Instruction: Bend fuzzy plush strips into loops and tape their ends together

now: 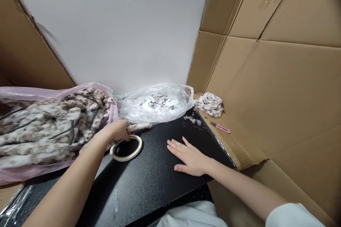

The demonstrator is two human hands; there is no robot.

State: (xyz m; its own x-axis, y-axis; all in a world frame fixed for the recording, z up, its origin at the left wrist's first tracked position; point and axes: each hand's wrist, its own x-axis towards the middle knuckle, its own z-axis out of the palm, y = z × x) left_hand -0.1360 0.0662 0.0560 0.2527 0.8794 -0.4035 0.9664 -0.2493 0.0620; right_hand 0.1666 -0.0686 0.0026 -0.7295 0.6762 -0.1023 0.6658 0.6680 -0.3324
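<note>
Tugging the mottled white-brown fluffy strip (140, 127), left of centre, pinched by fingers of the left hand (119, 129), could drag the adjacent cream tape ring (125, 158), the empty, splayed right hand (192, 160) lying apart.

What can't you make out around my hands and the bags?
In the head view:
What the left hand grips, if anything, near the furry strip: its back hides most fingers.
Palm of the right hand: hidden by its back.
Left end of the pink bag: cut off by the left edge.
Pale pieces in the clear bag: too small to identify.
</note>
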